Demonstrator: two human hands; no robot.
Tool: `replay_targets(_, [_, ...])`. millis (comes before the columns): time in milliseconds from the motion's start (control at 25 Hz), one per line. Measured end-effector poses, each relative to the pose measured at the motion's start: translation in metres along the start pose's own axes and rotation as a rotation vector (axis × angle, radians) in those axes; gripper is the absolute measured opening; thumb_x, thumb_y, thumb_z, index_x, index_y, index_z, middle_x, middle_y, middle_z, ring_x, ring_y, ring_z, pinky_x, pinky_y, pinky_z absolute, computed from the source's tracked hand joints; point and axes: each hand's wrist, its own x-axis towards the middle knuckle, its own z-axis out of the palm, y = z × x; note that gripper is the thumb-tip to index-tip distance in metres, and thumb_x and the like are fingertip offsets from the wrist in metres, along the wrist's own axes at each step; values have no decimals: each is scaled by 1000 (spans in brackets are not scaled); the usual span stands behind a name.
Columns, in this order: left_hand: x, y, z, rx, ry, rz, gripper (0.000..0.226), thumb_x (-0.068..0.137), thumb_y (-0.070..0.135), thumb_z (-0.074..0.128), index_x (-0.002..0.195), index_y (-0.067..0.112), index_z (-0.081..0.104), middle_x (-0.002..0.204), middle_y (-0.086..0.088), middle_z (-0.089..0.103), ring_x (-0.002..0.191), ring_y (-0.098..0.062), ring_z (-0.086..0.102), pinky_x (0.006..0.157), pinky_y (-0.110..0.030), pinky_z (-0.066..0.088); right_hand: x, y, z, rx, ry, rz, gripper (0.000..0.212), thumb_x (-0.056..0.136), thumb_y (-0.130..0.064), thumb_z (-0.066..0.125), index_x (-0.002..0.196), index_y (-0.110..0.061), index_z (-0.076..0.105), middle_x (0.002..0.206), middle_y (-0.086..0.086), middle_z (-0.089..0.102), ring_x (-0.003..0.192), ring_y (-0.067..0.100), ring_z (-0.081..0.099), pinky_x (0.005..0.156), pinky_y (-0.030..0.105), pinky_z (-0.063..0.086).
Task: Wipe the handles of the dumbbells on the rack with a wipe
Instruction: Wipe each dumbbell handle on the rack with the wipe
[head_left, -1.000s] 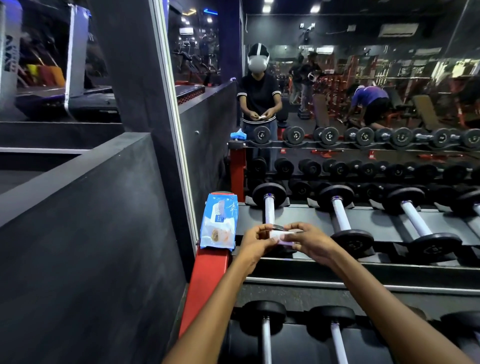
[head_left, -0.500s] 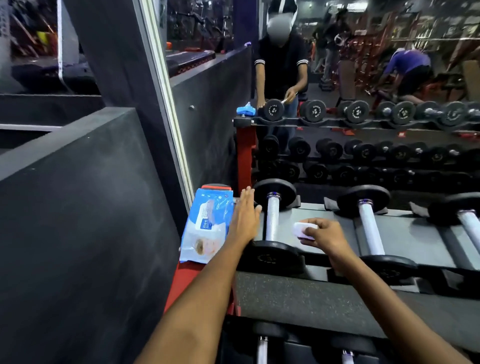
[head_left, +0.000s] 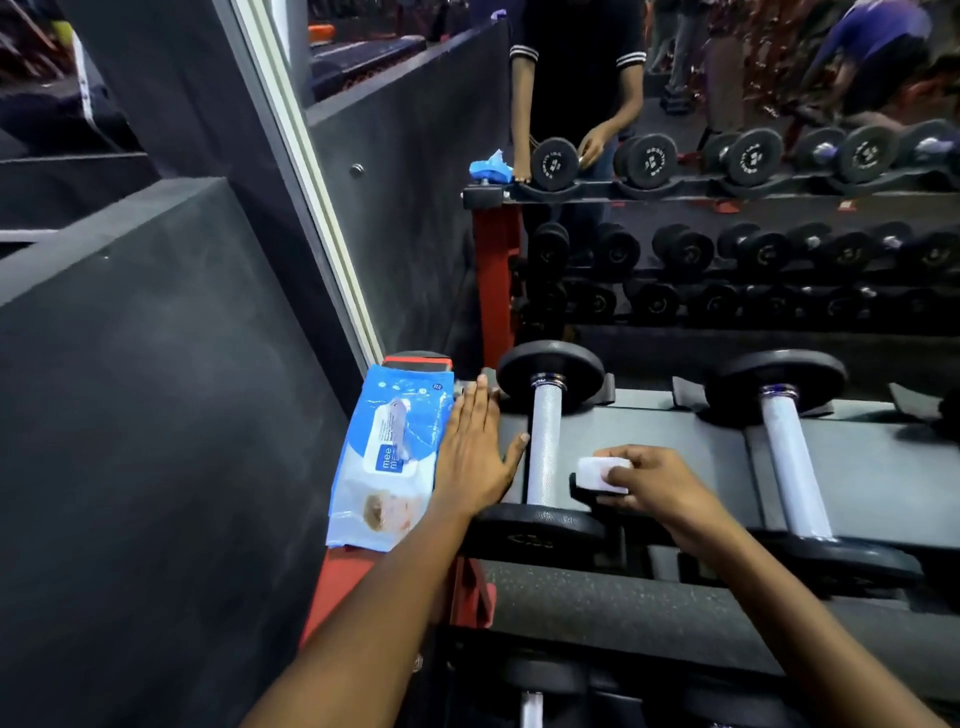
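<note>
Single head-worn view, angled down, close over rack (head_left: 675, 426), edges perhaps distorted.

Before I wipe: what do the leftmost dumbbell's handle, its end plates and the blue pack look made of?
Silver knurled handle: looks like bare metal, with fine crosshatch texture and a dull sheen. Round black end plates: probably matte rubber-coated or painted metal; coating unclear. Blue wipes pack: thin glossy plastic film, wrinkled and reflecting light.

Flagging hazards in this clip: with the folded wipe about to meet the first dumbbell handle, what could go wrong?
The wipe, folded small in the right hand, may miss part of the handle. The left hand lies flat beside the wipe pack at the rack's end and might nudge it off.
</note>
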Motion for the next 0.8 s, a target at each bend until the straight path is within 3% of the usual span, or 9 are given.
replay_targets(160, [3,1,-2,-17,13,-24,92,84,64,4,153,4,13,162,-9,-1,150,-18,-4,113,-19,-20,3,5,20,-162,-49,-16,27,83,7,53,81,-15,68,82,7,66,72,15,61,63,23,53])
replay_targets(360, [3,-1,3,-15,38,-26,88,86,62,6,153,6,15,162,-7,2,150,-17,-2,117,-24,-12,-13,-4,20,-188,-373,83,29,85,5,48,100,-6,71,97,13,72,82,16,62,80,27,48])
replay_targets(480, [5,-2,4,-1,58,-29,83,88,57,8,152,6,22,162,-7,7,150,-18,4,118,-26,-8,-8,-7,25,-168,-371,154,27,85,6,47,97,-2,70,83,11,68,70,13,56,68,22,44])
replay_targets(560, [4,-1,4,-7,48,-32,82,88,56,8,152,7,23,162,-7,8,150,-18,6,118,-27,-7,-9,-7,28,-147,-395,186,26,84,6,47,101,4,67,85,13,65,69,14,55,66,22,42])
replay_targets(680, [6,-2,3,0,45,-32,82,88,55,7,152,7,24,162,-6,8,150,-18,6,118,-26,-8,-13,-15,21,-234,-329,159,29,87,7,46,101,-3,69,81,3,68,58,3,57,54,11,43])
replay_targets(800, [6,-3,3,-3,65,-38,82,88,55,8,152,8,25,162,-6,7,150,-18,5,117,-26,-8,-12,-17,23,-205,-379,197,29,86,5,46,107,5,65,79,5,66,53,2,56,52,12,43])
